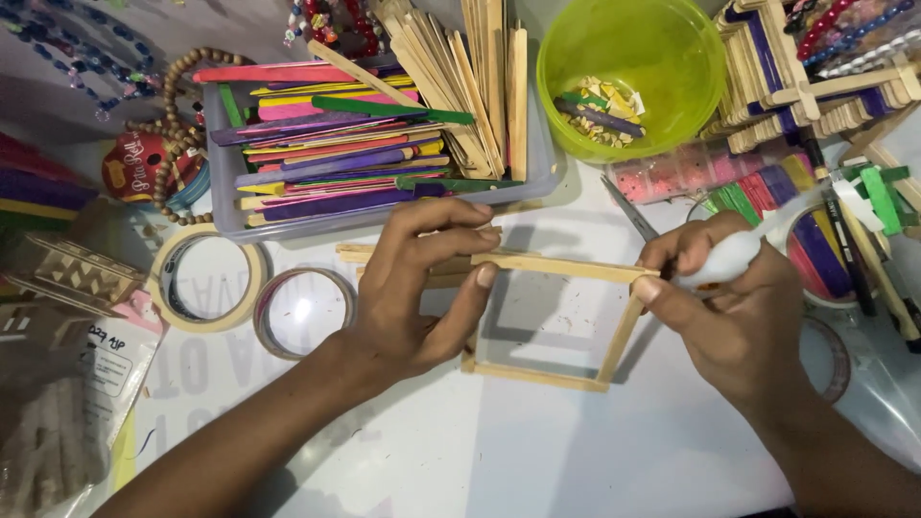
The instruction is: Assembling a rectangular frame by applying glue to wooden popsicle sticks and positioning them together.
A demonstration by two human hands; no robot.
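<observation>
On the white table (537, 451) lies one square frame (556, 321) made of four plain wooden sticks. The left hand (422, 288) presses its fingers on the frame's top stick and left corner, pinching it. The right hand (734, 307) is closed around one white glue bottle (734, 254), with its tip at the top right corner. Behind stand one grey tray (542, 177) full of coloured and plain sticks and one green bowl (628, 72) with scraps. Two tape rolls (206, 278) lie left of the hands

matt wooden stick frame (547, 321), seemingly glossy plastic bowl (662, 58)
</observation>
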